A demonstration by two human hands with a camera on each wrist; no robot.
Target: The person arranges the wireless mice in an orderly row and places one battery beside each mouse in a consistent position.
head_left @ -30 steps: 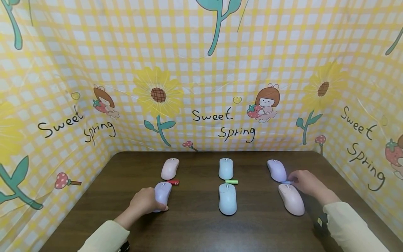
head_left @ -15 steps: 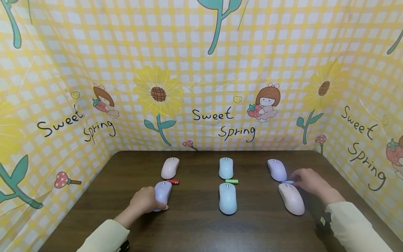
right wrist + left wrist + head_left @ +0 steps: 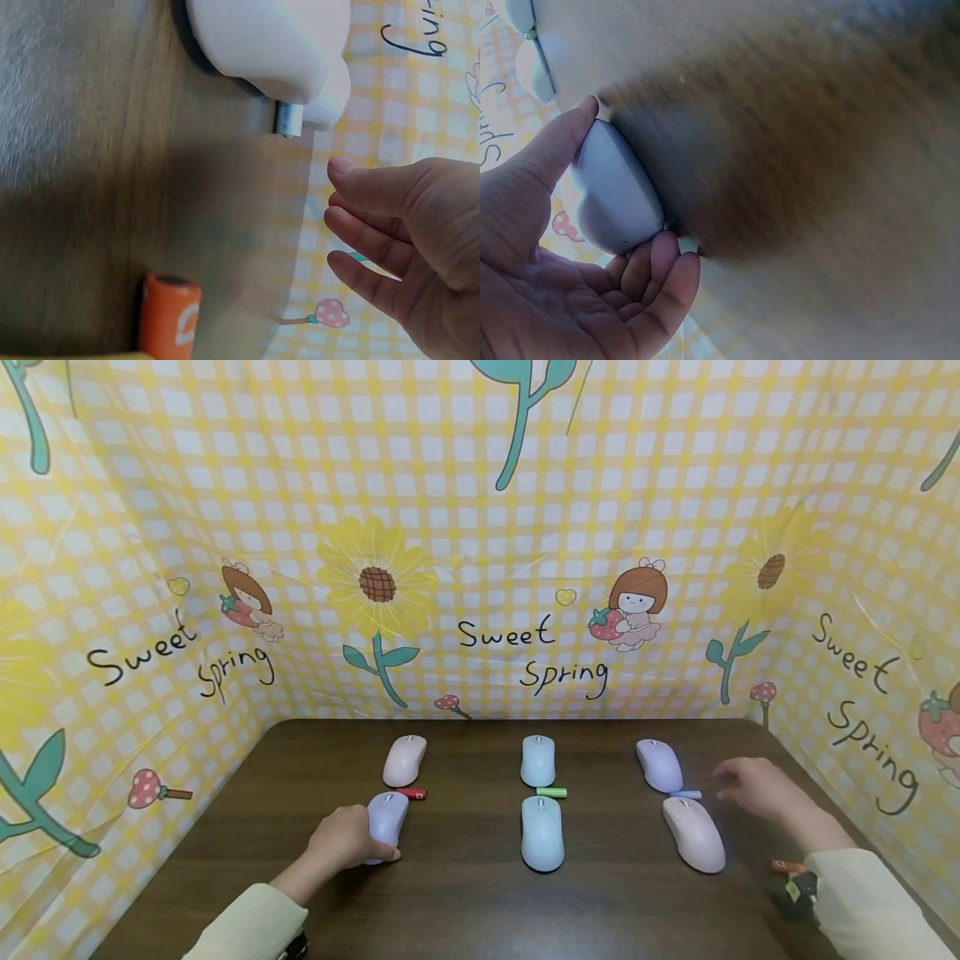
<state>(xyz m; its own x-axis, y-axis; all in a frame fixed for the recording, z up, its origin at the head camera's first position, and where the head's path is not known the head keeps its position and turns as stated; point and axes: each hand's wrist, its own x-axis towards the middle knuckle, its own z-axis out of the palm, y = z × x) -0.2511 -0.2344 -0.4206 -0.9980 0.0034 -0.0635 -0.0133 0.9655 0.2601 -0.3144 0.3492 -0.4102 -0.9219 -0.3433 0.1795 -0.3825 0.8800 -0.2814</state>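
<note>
On the left of the table, my left hand grips a purple computer mouse. In the left wrist view the thumb and fingertips hold that mouse at opposite ends. A red battery lies just behind it, in front of a pink mouse. To the right, my right hand hovers with loosely bent fingers and holds nothing. Nearest to it is a blue battery, lying between a purple mouse and a pink mouse. The right wrist view shows a gap between the fingers and this battery.
Two light blue mice, one behind and one in front, stand mid-table with a green battery between them. An orange battery lies by the right sleeve. Yellow checked cloth walls the brown table on three sides.
My right hand has let go of the blue battery and drawn away to the right. The orange battery has come into sight beside the right wrist. The left hand keeps its hold on the mouse.
</note>
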